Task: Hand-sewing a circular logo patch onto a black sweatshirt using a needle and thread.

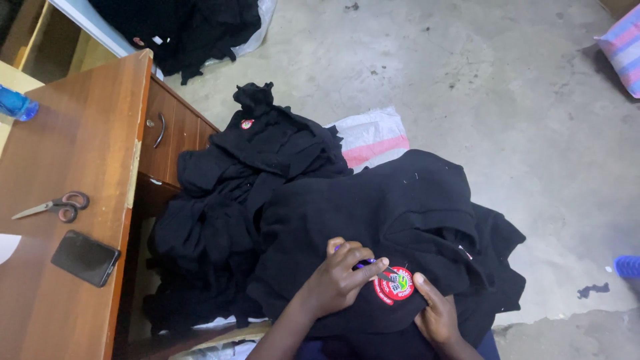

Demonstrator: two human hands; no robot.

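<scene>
- A bare concrete floor (480, 87) spreads behind a heap of black garments (267, 173), with a wooden surface (73, 153) at my left.
- On my lap lies a black garment (373, 207); its round red badge (394, 284) faces up, between my two hands.
- My left hand (341, 277) is curled narrow around a small purple-handled tool (371, 265), pinched between thumb and fingers.
- The tool's long axis runs from upper left to lower right, and its metal tip points at the badge's upper edge, touching or just above it; I cannot tell which.
- My right hand (437, 313) rests flat on the cloth just right of the badge, fingers loosely together, thumb reaching towards the badge's rim, holding nothing but the fabric down.
- On the surface, well apart from my hands, scissors (53, 207) lie with blades pointing left, beside a dark phone (85, 258).
- A blue bottle (17, 105) sits at the far left edge.
</scene>
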